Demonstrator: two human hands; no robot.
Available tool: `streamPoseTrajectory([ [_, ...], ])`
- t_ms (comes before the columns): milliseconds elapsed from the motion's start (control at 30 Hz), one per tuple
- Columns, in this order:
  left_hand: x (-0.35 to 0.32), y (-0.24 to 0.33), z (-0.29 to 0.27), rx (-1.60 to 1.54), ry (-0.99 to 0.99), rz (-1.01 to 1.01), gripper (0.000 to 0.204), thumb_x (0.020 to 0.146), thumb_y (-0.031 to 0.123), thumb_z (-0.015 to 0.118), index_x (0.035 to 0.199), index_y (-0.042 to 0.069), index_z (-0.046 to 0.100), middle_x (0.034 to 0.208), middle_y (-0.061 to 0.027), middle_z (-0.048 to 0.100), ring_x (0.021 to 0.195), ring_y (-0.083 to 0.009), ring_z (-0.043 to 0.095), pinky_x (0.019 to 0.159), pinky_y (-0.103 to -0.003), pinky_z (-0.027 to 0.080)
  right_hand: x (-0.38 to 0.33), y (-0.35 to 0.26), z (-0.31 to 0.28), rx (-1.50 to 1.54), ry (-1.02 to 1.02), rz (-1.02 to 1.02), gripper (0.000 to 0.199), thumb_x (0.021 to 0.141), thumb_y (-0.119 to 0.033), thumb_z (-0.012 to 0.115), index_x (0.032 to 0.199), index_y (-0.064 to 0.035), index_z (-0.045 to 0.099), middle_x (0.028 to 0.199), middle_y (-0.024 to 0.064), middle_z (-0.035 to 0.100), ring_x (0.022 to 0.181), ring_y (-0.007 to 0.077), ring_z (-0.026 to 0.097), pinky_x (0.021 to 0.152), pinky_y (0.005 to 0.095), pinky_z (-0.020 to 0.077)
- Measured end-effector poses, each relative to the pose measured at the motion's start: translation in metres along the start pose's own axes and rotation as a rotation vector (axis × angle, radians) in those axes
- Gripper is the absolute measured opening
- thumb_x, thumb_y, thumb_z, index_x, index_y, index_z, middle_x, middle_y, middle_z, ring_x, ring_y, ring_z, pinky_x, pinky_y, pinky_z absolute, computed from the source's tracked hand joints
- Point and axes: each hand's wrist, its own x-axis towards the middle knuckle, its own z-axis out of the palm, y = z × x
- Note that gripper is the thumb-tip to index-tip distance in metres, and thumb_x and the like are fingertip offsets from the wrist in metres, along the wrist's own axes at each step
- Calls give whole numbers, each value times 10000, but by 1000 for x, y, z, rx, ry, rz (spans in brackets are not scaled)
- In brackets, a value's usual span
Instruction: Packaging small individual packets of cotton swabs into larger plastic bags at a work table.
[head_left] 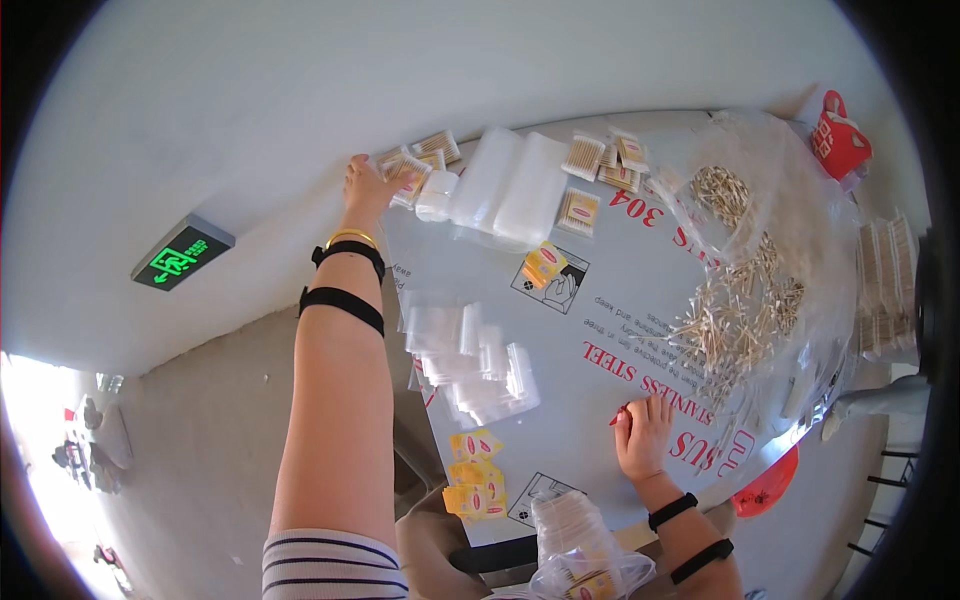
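Observation:
At the table's far left corner my left hand (370, 187) is closed around the edge of a clear pack of cotton swabs (411, 187), its thumb lying over the pack. More swab packs (437, 148) lie just beyond. My right hand (645, 437) rests on the table (560, 400) near the middle right, thumb apart from the fingers, with nothing seen in it. Loose cotton swabs (735, 320) are heaped past it to the right, partly inside a large clear plastic bag (785, 190). Empty clear sleeves (465, 355) lie in an overlapping pile at left.
Rolls of clear film (515, 185) lie along the far edge, beside several filled swab packs (582, 157). Yellow cards (475, 485) sit by the near left edge, others (544, 264) mid-table. Clear bags (575, 540) hang at the front edge. A red basin (768, 485) stands beyond the right edge.

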Motion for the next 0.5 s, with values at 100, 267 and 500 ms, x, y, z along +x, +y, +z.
streamPoseTrajectory([
  [100, 1, 11, -5, 86, -35, 7, 1046, 577, 578, 830, 1340, 13, 391, 1353, -156, 431, 1310, -294, 375, 1078, -417, 317, 3, -3, -2, 9, -7, -1, 104, 799, -134, 582, 823, -68, 505, 833, 126, 462, 817, 319, 456, 735, 436, 346],
  [267, -1, 41, -18, 301, -245, 88, 861, 586, 533, 840, 1239, 58, 543, 1335, -153, 460, 1273, -282, 422, 1046, -418, 352, 0, -1, -3, -4, -2, 1, 104, 797, -133, 583, 823, -69, 505, 829, 124, 458, 812, 318, 454, 731, 432, 341],
  [500, 17, 16, -29, 50, -261, 89, 733, 628, 365, 838, 1218, 55, 536, 1177, -160, 590, 1093, -283, 588, 926, -374, 471, 0, -2, 0, 12, -7, -2, 103, 793, -133, 585, 820, -72, 506, 825, 120, 459, 813, 315, 455, 737, 434, 344],
])
